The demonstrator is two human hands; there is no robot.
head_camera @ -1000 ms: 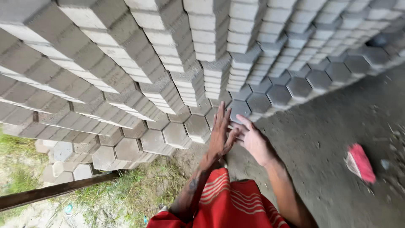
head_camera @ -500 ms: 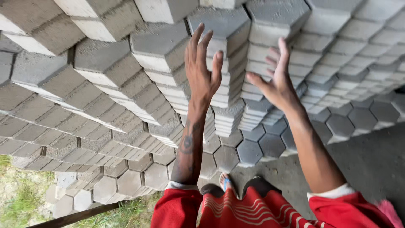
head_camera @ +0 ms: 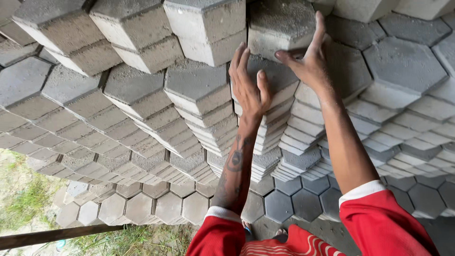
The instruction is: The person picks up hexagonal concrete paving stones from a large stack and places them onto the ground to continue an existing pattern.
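Tall stacks of grey hexagonal concrete pavers fill the head view. My left hand (head_camera: 249, 85) rests with fingers spread on the left side of the top paver (head_camera: 279, 78) of the middle stack. My right hand (head_camera: 310, 59) lies against the same paver's upper right, fingers stretched up over the block above (head_camera: 279, 28). Both arms wear red sleeves with white cuffs. Neither hand has lifted a block.
More paver stacks (head_camera: 199, 85) stand left and right. Single pavers (head_camera: 279, 206) lie flat on the ground by my feet. At the lower left is grass (head_camera: 23, 199) and a dark bar (head_camera: 57, 234).
Both hands have risen from low near the ground pavers up to the top of the middle stack and now touch its top block. The view has moved closer to the stacks.
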